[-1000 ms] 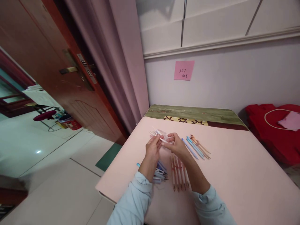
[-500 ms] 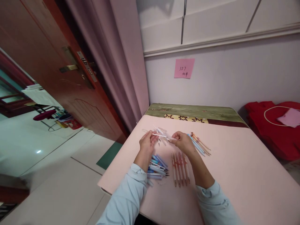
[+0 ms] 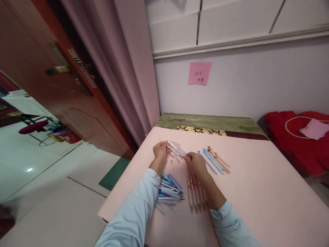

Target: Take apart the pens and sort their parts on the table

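Note:
My left hand (image 3: 159, 151) is closed around a thin white pen refill (image 3: 168, 146) near a small pile of clear pen parts (image 3: 177, 149) at the far side of the pink table (image 3: 257, 192). My right hand (image 3: 194, 162) is curled in a pinch just right of that pile; what it holds is too small to make out. Under my left forearm lies a heap of blue pens (image 3: 169, 188). A row of red-marked clear pens (image 3: 195, 192) lies under my right wrist. Blue and orange pens (image 3: 214, 160) lie to the right.
The table stands against a grey wall with a pink sticky note (image 3: 199, 73). A brown door (image 3: 51, 82) and a curtain (image 3: 123, 68) are to the left, tiled floor below. A red bag (image 3: 295, 137) sits at the right.
My hands were together over the clear parts, then drew apart. The left hand now holds the refill farther left, and the right hand has dropped toward the table.

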`<state>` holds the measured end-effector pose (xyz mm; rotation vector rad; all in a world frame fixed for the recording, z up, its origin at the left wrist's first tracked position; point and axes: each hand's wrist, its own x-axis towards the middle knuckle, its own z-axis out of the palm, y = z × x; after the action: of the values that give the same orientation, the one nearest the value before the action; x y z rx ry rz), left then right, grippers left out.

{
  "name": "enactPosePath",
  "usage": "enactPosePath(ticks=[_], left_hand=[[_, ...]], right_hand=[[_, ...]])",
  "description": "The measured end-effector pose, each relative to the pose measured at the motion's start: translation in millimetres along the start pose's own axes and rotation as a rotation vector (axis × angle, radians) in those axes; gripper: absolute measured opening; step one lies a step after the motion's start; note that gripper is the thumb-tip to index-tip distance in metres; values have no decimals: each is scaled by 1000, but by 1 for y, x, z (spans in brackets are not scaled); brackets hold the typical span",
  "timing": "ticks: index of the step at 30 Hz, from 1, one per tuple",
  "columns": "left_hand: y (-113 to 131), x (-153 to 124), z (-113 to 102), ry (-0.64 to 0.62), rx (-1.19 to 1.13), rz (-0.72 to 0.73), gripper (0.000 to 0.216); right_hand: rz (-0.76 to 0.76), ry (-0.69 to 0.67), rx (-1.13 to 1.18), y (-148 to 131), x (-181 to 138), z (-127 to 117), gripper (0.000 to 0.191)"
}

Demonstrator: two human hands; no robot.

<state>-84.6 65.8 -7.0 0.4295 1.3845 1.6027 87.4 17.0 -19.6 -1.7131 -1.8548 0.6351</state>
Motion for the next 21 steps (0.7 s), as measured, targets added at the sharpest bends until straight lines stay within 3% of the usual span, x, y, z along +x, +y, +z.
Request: enactPosePath(ticks=[6,9,13,17,21], left_hand=[[14,11,15,-70,112,43,21],[22,10,10,-95,232,43,21],[13,0,1,-118,432,33,26],[0,-10,-2,-137,563,93,22],[5,-23,-9,-160,651,155,18]], right_hand=[[40,-4,-79,1,0,-4,21],[48,-26,-57,1,1,-7,20],[52,-42,-67,0,2,-10,21],[55,-58,-62,0,2,-12,22],[48,-70,-109,7,4,-21,23]])
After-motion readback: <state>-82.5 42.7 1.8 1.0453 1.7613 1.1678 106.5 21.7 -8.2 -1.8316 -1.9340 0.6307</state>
